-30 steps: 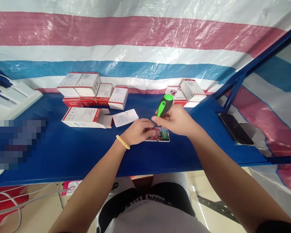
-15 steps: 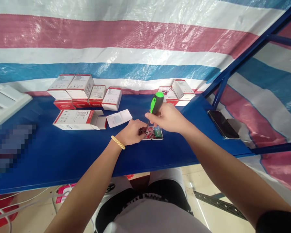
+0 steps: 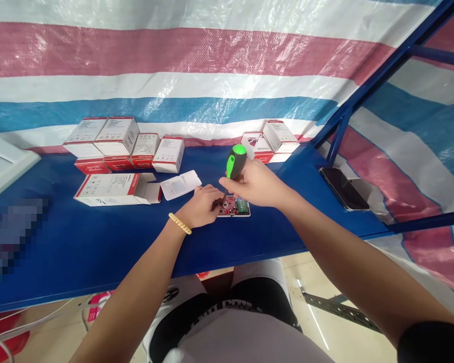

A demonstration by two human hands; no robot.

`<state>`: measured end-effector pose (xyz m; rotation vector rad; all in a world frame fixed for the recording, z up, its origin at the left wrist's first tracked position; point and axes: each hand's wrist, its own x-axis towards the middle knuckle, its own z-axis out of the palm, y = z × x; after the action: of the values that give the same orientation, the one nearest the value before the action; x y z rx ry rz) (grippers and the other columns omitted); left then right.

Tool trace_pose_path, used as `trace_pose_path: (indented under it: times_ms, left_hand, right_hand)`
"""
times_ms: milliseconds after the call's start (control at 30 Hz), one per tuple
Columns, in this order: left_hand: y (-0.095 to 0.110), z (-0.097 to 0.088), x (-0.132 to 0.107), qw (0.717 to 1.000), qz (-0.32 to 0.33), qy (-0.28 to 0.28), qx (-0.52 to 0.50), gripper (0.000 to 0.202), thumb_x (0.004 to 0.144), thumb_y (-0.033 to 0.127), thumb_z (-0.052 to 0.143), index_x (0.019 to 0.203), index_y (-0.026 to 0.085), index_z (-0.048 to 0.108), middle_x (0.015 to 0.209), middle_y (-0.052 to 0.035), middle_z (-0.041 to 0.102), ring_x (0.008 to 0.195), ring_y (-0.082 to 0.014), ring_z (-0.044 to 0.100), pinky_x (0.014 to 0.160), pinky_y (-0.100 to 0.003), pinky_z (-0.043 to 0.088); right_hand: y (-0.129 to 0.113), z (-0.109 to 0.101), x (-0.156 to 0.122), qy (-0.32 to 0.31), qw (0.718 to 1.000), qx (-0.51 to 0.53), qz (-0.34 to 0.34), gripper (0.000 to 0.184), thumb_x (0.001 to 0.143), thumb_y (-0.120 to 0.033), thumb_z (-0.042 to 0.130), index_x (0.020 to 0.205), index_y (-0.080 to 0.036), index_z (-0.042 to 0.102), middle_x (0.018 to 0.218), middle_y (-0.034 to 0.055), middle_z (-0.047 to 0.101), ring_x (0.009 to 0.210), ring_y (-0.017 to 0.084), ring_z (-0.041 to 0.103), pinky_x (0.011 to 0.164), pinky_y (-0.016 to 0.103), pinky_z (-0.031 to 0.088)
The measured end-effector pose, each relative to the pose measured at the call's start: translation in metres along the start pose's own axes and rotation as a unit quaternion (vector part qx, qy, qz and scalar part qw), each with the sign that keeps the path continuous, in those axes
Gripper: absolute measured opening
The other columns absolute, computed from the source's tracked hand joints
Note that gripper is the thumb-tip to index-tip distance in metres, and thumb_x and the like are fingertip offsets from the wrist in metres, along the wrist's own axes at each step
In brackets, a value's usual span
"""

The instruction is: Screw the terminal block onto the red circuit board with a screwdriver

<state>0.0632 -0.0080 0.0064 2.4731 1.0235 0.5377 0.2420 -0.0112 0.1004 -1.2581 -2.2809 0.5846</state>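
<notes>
My right hand (image 3: pixel 258 184) is wrapped round the green and black handle of a screwdriver (image 3: pixel 235 162). The screwdriver stands nearly upright, its shaft pointing down at a red circuit board (image 3: pixel 230 204) in a shallow white case. A green part (image 3: pixel 242 205) sits at the board's right end. My left hand (image 3: pixel 202 206) is closed on the board's left end, with its fingertips near the shaft; they hide that end and something dark there. The exact spot the tip touches is hard to make out. Just beyond my left hand lies a white plastic cover (image 3: pixel 180 185).
An opened white and red carton (image 3: pixel 108 190) lies on the blue table (image 3: pixel 136 247), left of the cover. Several small cartons (image 3: pixel 115 136) are stacked behind it, others (image 3: pixel 280 136) at the back right. A phone (image 3: pixel 344 188) rests at the right beside a blue frame (image 3: pixel 338 138).
The whole scene sits slightly further left in view, as my head has shifted. Both hands keep their hold, and the screwdriver stays over the circuit board.
</notes>
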Motion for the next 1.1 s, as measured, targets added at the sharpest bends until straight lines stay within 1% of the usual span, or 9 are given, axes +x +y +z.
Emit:
trace_pose_path:
  times_ms: [233,367,533,600,700,767,900,1000,1100]
  left_hand:
    - [0.000,0.000,0.000,1.000,0.010,0.003,0.007,0.015,0.077,0.009,0.050,0.084,0.017,0.060,0.095,-0.0059,0.066,0.094,-0.0219,0.058,0.079,-0.037,0.036]
    - [-0.002,0.001,0.001,1.000,0.019,0.007,0.008,0.007,0.084,0.018,0.054,0.081,0.017,0.060,0.087,-0.0042,0.065,0.085,-0.0200,0.058,0.075,-0.035,0.037]
    - [-0.003,0.002,0.003,0.999,0.043,0.026,0.012,0.020,0.090,0.018,0.050,0.071,0.016,0.057,0.072,-0.0021,0.061,0.075,-0.0178,0.056,0.069,-0.032,0.036]
    - [-0.001,0.002,0.003,0.998,0.043,0.031,0.018,0.020,0.088,0.016,0.052,0.069,0.016,0.057,0.070,-0.0021,0.061,0.074,-0.0175,0.056,0.068,-0.032,0.036]
    - [0.000,0.001,0.003,0.998,0.037,0.029,0.030,0.019,0.088,0.018,0.055,0.070,0.016,0.059,0.069,-0.0021,0.062,0.074,-0.0175,0.057,0.069,-0.033,0.036]
    - [0.001,0.000,0.003,0.999,0.031,0.026,0.035,0.018,0.088,0.018,0.056,0.071,0.016,0.061,0.069,-0.0023,0.062,0.074,-0.0179,0.057,0.070,-0.033,0.036]
    - [0.001,-0.001,0.002,0.999,0.022,0.014,0.037,0.019,0.087,0.018,0.057,0.069,0.016,0.063,0.070,-0.0026,0.064,0.075,-0.0185,0.058,0.073,-0.034,0.037]
    - [0.002,-0.001,0.002,0.999,0.025,0.006,0.039,0.019,0.086,0.016,0.056,0.070,0.017,0.065,0.071,-0.0025,0.066,0.075,-0.0186,0.058,0.074,-0.035,0.038]
    - [0.001,-0.001,0.002,0.998,0.031,0.011,0.048,0.021,0.086,0.016,0.056,0.066,0.016,0.063,0.066,-0.0027,0.063,0.071,-0.0181,0.057,0.070,-0.034,0.038]
  right_hand:
    - [-0.002,-0.001,-0.002,0.005,1.000,-0.008,0.002,0.018,0.087,-0.033,0.054,0.082,-0.016,0.051,0.065,0.0003,0.057,0.058,0.013,0.049,0.057,0.025,0.029]
    - [-0.002,-0.001,-0.003,0.003,1.000,0.001,0.004,0.020,0.087,-0.034,0.055,0.080,-0.016,0.053,0.065,0.0006,0.057,0.060,0.013,0.051,0.058,0.025,0.031]
    - [0.000,-0.003,0.000,-0.006,1.000,0.014,-0.013,0.027,0.084,-0.041,0.061,0.079,-0.015,0.053,0.065,-0.0003,0.056,0.058,0.012,0.049,0.057,0.025,0.031]
    - [0.000,-0.009,0.001,0.019,0.999,0.017,-0.045,0.031,0.081,-0.044,0.064,0.085,-0.015,0.054,0.071,0.0002,0.058,0.062,0.012,0.050,0.058,0.025,0.033]
    - [-0.005,-0.026,0.001,0.074,0.992,0.035,-0.100,0.041,0.080,-0.040,0.064,0.110,-0.014,0.052,0.091,0.0028,0.061,0.072,0.011,0.054,0.064,0.024,0.038]
    - [-0.011,-0.041,0.001,0.043,0.989,0.034,-0.134,0.043,0.082,-0.033,0.060,0.120,-0.016,0.048,0.100,0.0035,0.060,0.078,0.011,0.055,0.067,0.024,0.040]
    - [-0.029,-0.065,0.006,-0.081,0.976,-0.051,-0.195,0.026,0.084,-0.021,0.054,0.110,-0.018,0.057,0.094,0.0012,0.062,0.080,0.012,0.055,0.071,0.024,0.039]
    - [-0.044,-0.070,0.010,-0.122,0.958,-0.136,-0.220,0.028,0.084,-0.016,0.053,0.111,-0.019,0.059,0.097,0.0017,0.062,0.083,0.013,0.054,0.074,0.025,0.038]
    - [-0.054,-0.070,0.013,-0.147,0.949,-0.191,-0.203,0.026,0.083,-0.015,0.053,0.107,-0.018,0.061,0.096,0.0041,0.061,0.084,0.015,0.053,0.071,0.026,0.036]
